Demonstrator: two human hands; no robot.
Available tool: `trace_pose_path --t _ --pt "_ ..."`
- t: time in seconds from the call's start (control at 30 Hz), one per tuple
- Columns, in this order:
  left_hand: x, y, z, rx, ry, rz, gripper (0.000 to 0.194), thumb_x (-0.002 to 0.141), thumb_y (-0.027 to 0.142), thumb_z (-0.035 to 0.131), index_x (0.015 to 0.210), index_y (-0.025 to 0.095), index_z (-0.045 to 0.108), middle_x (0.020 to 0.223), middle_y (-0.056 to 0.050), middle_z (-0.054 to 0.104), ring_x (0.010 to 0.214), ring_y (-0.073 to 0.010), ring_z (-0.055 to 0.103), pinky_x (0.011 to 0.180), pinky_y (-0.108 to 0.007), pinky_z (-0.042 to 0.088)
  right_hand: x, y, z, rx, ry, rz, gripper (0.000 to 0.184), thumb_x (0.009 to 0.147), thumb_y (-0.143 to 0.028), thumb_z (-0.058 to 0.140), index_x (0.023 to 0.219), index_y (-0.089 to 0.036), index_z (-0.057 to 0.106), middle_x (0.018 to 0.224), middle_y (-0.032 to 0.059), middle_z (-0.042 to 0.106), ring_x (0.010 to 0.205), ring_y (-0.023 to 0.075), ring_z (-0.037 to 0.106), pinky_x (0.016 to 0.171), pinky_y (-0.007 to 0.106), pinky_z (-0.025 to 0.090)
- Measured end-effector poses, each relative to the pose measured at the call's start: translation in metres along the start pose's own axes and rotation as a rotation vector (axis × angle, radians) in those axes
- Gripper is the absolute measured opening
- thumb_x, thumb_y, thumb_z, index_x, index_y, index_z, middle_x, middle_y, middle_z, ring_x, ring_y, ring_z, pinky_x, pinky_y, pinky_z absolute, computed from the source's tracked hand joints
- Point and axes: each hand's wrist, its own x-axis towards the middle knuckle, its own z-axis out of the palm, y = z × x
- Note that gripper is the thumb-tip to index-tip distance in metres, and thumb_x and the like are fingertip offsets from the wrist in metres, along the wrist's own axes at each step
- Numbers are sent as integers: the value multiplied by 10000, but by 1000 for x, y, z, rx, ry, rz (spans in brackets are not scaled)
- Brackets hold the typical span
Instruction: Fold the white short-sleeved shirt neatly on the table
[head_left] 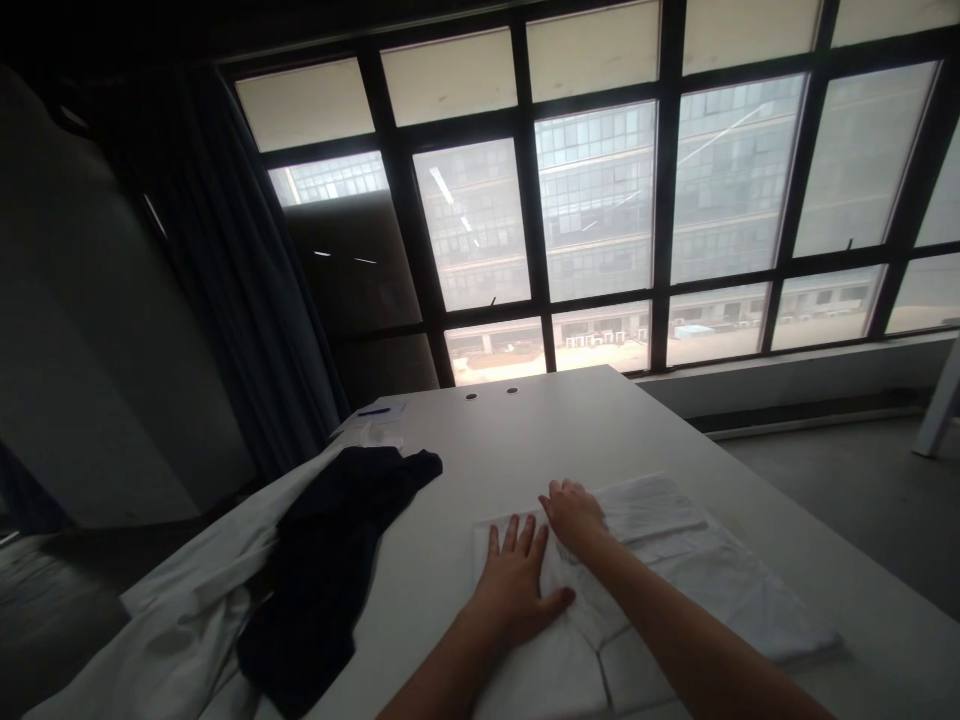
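A person stands at the white tabletop [525,440] with both bare hands on a folded white cloth [675,590], which lies flat near the near edge. The left hand [517,590] presses palm-down on the cloth, its fingers [513,535] spread apart. The right hand [574,515] rests further along the cloth, its fingers [559,492] close together; I can't tell whether they pinch any fabric. To the left, a crumpled dark navy garment [330,560] sprawls over a rumpled white cloth [172,640] that hangs off the tabletop's edge. Further back lie a sheet of paper [390,410] and a blue pen [373,411], below a large gridded window [600,200].
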Motion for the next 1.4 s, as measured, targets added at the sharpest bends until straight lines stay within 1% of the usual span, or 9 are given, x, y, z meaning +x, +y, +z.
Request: trace_pose_path --t 0.17,0.3,0.43,0.6,0.7,0.87,1.0,1.17,1.4 --pt "2 -2 4 7 35 -44 1023 804 802 443 1595 275 65 1667 -39 62 1517 -369 -44 1202 -613 -59 -17 -17 3 108 -15 -226 399 1037 -282 271 1217 -191 616 1254 123 627 1195 195 551 1066 335 361" --pt "-3 -6 2 -2 80 -56 985 841 777 421 1594 210 136 1657 -65 120 1529 -313 17 1238 -531 -23 -31 -16 17 165 -122 -360 505 1048 -394 255 1421 -169 510 1463 106 509 1368 190 442 1162 336 288" --pt "-23 -8 1 16 53 -89 958 885 726 396 1584 116 159 1651 -106 97 1531 -283 22 1254 -487 1 -29 1 21 159 -217 -367 669 1035 -523 169 1523 -116 376 1571 143 336 1476 241 285 1222 434 172" --pt "-58 -2 23 -9 -31 95 939 896 734 388 1590 213 30 1639 -49 -59 1516 -333 -49 1240 -578 2 -23 7 20 88 -210 -351 653 1035 -482 172 1534 -99 348 1576 154 319 1484 253 266 1228 467 132" --pt "-66 3 43 -2 -116 125 829 943 678 330 1588 242 46 1623 -54 -61 1496 -400 -49 1188 -701 11 -27 2 14 103 -121 -330 568 1036 -390 227 1490 -116 431 1553 140 377 1465 238 309 1221 446 176" --pt "-63 3 49 13 -69 128 769 968 621 328 1570 301 -27 1614 -37 -52 1483 -432 -33 1126 -791 22 -50 -6 -1 166 90 -324 463 995 -288 328 1377 -182 568 1534 94 424 1438 212 352 1221 408 199" --pt "-64 6 36 -6 -78 121 882 927 687 394 1547 295 -96 1608 -33 -104 1485 -422 -71 1135 -774 -17 -67 -1 1 123 -91 -382 563 1017 -439 309 1487 -163 449 1583 112 328 1494 274 230 1231 477 140" --pt "-69 14 24 -44 -101 81 949 865 781 413 1555 307 -33 1614 -23 -100 1485 -414 -104 1128 -760 -90 -60 40 0 49 -185 -377 661 1011 -596 240 1566 -240 291 1628 93 203 1517 302 124 1217 551 52" --pt "-70 15 23 -60 -131 56 981 832 817 416 1566 308 10 1617 -26 -97 1487 -412 -109 1116 -759 -116 -47 169 -19 -141 -120 -23 627 992 -566 305 1556 -293 302 1627 67 225 1507 329 155 1179 615 83"
